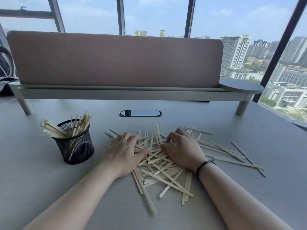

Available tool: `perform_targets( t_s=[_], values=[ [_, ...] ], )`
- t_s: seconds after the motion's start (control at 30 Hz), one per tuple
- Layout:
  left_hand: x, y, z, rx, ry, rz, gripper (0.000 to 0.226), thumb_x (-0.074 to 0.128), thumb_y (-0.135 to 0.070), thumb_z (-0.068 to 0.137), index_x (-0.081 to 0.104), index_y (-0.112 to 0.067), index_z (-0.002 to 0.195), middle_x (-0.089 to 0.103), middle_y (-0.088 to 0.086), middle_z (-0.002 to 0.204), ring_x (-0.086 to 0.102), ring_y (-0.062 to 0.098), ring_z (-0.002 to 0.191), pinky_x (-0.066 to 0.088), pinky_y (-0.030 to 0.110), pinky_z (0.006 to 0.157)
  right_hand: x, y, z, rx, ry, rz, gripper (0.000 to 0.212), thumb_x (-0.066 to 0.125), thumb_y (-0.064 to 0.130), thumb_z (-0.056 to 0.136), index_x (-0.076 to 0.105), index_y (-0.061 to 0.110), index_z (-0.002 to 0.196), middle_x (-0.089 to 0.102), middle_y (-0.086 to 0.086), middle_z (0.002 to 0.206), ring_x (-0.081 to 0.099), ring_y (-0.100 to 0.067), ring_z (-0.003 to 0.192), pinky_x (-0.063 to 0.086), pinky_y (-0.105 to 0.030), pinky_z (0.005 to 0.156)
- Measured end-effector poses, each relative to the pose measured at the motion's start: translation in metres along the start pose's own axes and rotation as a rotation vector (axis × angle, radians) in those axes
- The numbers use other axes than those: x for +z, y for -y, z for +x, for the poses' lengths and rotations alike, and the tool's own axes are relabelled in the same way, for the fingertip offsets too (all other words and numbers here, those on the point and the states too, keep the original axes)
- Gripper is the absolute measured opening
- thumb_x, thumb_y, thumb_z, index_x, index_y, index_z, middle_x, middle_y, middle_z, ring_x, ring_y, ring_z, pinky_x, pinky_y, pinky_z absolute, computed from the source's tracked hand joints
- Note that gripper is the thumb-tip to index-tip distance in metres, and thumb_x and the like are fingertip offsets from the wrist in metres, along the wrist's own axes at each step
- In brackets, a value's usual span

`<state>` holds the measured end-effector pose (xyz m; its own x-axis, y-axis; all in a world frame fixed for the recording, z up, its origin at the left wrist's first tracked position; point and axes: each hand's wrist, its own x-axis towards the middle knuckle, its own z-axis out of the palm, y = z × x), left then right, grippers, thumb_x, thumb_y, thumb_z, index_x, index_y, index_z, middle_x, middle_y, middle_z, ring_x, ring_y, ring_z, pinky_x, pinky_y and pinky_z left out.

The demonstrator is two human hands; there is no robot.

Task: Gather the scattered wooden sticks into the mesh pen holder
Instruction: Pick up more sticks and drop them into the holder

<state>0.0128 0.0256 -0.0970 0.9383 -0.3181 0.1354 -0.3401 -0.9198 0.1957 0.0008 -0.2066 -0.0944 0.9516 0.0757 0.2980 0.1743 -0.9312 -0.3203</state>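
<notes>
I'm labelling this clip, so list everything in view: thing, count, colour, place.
loose sticks: many, pale wood, scattered mid-desk
pen holder: one, black mesh, left on desk
held sticks: a bunch, pale wood, standing in pen holder
desk: one, grey
cable port: one, dark oval, desk's far centre
divider: one, brownish, on a grey shelf behind
round stand: one, grey, shelf's right end
ring: one, on left hand
wristband: one, black, right wrist
left hand: flat on the pile
right hand: fingers curled into the pile
</notes>
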Motion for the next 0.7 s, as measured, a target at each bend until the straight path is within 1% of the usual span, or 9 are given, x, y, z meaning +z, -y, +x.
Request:
perform_targets(
  t_s=[0.13,0.23,0.3,0.37,0.4,0.47,0.57,0.63,0.7],
  values=[
    [0.003,0.006,0.000,0.038,-0.114,0.004,0.077,0.018,-0.078,0.092,0.050,-0.024,0.138,0.057,-0.001,0.135,0.050,0.019,0.125,0.038,0.040,0.109,0.002,0.000,0.001,0.005,-0.026,0.020,0.042,0.050,0.072,0.084,0.061,0.036,0.105,0.053,0.012,0.102,0.058,-0.020,0.097,0.046,-0.033,0.082],
    [0.004,0.009,0.000,0.050,-0.135,-0.011,0.076,0.017,-0.079,0.092,0.055,-0.026,0.129,0.063,-0.006,0.125,0.054,0.016,0.117,0.045,0.039,0.100,0.001,-0.002,0.002,0.035,-0.091,0.031,0.048,0.047,0.073,0.085,0.060,0.035,0.110,0.056,0.009,0.110,0.059,-0.021,0.099,0.045,-0.033,0.083],
    [0.004,0.008,-0.001,0.050,-0.142,-0.040,0.075,0.016,-0.080,0.091,0.056,-0.027,0.127,0.063,-0.007,0.124,0.053,0.016,0.117,0.047,0.040,0.097,-0.003,-0.008,0.005,0.080,-0.177,-0.025,0.056,0.043,0.074,0.087,0.061,0.032,0.117,0.059,0.006,0.120,0.057,-0.021,0.110,0.041,-0.037,0.097],
    [0.001,0.008,-0.006,0.059,-0.129,-0.108,0.080,0.015,-0.084,0.087,0.056,-0.030,0.128,0.061,-0.008,0.125,0.050,0.015,0.119,0.046,0.041,0.098,-0.006,-0.021,0.009,0.160,-0.198,-0.126,0.070,0.032,0.079,0.087,0.057,0.030,0.129,0.057,0.003,0.135,0.047,-0.021,0.130,0.026,-0.045,0.116],
    [-0.002,0.010,-0.009,0.076,-0.104,-0.151,0.086,0.013,-0.090,0.081,0.055,-0.033,0.130,0.058,-0.010,0.128,0.049,0.014,0.121,0.044,0.041,0.100,-0.007,-0.028,0.012,0.217,-0.167,-0.158,0.077,0.026,0.082,0.086,0.053,0.029,0.135,0.053,0.001,0.142,0.039,-0.021,0.139,0.017,-0.050,0.120],
    [-0.010,0.016,-0.016,0.145,-0.004,-0.217,0.100,0.017,-0.100,0.066,0.046,-0.040,0.139,0.046,-0.015,0.138,0.041,0.010,0.130,0.038,0.043,0.110,-0.005,-0.044,0.015,0.327,-0.071,-0.176,0.089,0.014,0.086,0.083,0.047,0.027,0.142,0.046,-0.001,0.151,0.029,-0.021,0.146,0.009,-0.055,0.120],
    [-0.022,0.023,-0.025,0.259,0.198,-0.194,0.124,0.043,-0.102,0.044,0.017,-0.049,0.153,0.018,-0.020,0.160,0.014,0.007,0.148,0.018,0.042,0.123,-0.004,-0.051,0.014,0.343,0.006,-0.160,0.093,0.006,0.088,0.079,0.058,0.028,0.128,0.054,0.002,0.142,0.041,-0.019,0.137,0.020,-0.054,0.115],
    [-0.024,0.024,-0.025,0.279,0.282,-0.156,0.134,0.058,-0.097,0.038,0.003,-0.053,0.153,0.002,-0.019,0.165,0.000,0.006,0.151,0.005,0.036,0.125,-0.007,-0.044,0.011,0.316,-0.013,-0.131,0.081,0.016,0.084,0.082,0.062,0.029,0.120,0.059,0.002,0.133,0.049,-0.020,0.127,0.025,-0.050,0.113],
    [-0.023,0.023,-0.024,0.290,0.276,-0.163,0.136,0.069,-0.091,0.041,-0.001,-0.055,0.152,0.004,-0.019,0.165,0.003,0.004,0.151,0.004,0.030,0.124,-0.009,-0.035,0.008,0.282,-0.037,-0.098,0.066,0.033,0.076,0.086,0.062,0.028,0.121,0.060,0.000,0.129,0.052,-0.024,0.121,0.030,-0.045,0.110]
  ],
)
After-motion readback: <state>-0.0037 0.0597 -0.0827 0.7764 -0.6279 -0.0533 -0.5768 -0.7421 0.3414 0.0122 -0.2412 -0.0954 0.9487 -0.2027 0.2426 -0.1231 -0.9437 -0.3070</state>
